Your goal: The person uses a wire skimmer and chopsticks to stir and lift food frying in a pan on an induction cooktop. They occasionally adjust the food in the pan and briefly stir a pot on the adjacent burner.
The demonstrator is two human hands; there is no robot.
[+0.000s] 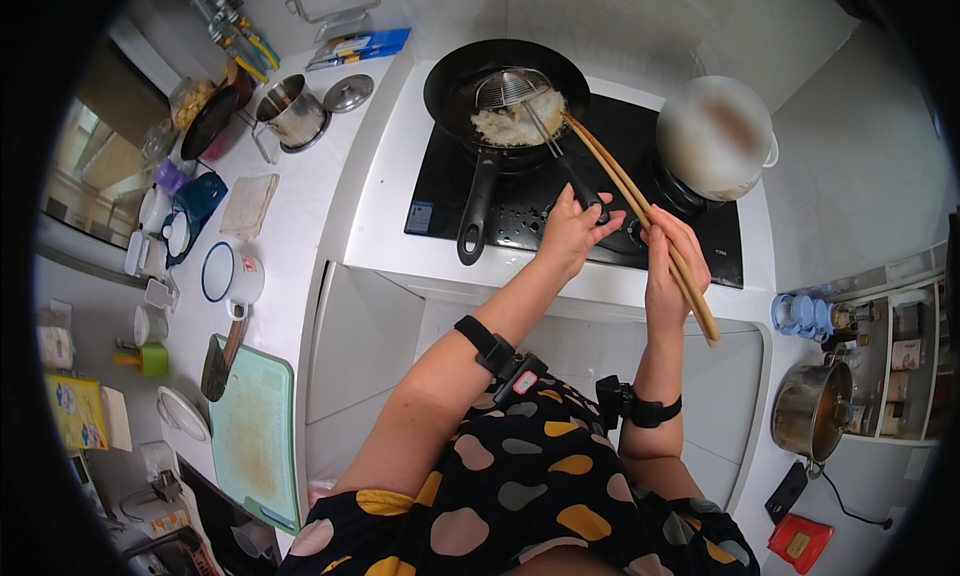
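Observation:
My left hand (574,227) grips the black handle of a wire strainer (514,88). The strainer's bowl is in a black wok (442,88), over pale frying food (506,128) in bubbling oil. A pair of long wooden chopsticks (624,177) is in my right hand (677,264); their tips touch the right edge of the food. The wok sits on the left burner of a black glass cooktop (495,223), its long handle pointing towards me. Some of the food is hidden beneath the strainer.
A white pot (712,137), partly blurred, stands on the right burner. On the left counter are a steel pot (291,110), a steel lid (349,93), an enamel mug (232,272), a cleaver (223,362) and a green cutting board (255,426). A large steel pot (810,407) stands right.

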